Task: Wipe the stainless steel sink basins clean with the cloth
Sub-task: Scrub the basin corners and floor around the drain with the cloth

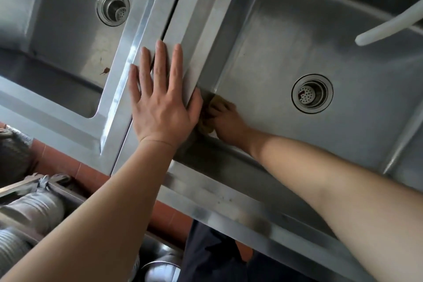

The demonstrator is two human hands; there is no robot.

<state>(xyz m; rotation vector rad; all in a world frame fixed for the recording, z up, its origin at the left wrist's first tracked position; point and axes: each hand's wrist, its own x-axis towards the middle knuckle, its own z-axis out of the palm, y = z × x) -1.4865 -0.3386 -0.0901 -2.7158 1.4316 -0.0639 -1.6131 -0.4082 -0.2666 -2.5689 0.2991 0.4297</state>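
Observation:
Two stainless steel basins lie side by side. My left hand (160, 101) rests flat, fingers spread, on the steel divider (194, 11) between them, holding nothing. My right hand (226, 123) is down inside the right basin (286, 48), at its near left corner, closed on a yellowish-brown cloth (207, 128) pressed against the basin floor. Most of the cloth is hidden under my hand and behind my left thumb. The left basin (68, 36) shows brown specks near its right wall.
Each basin has a round drain strainer, one on the left (113, 7) and one on the right (311, 93). A white hose (389, 26) hangs over the right basin's far side. Metal pots and ducting (34, 208) sit on the floor at lower left, over red tiles.

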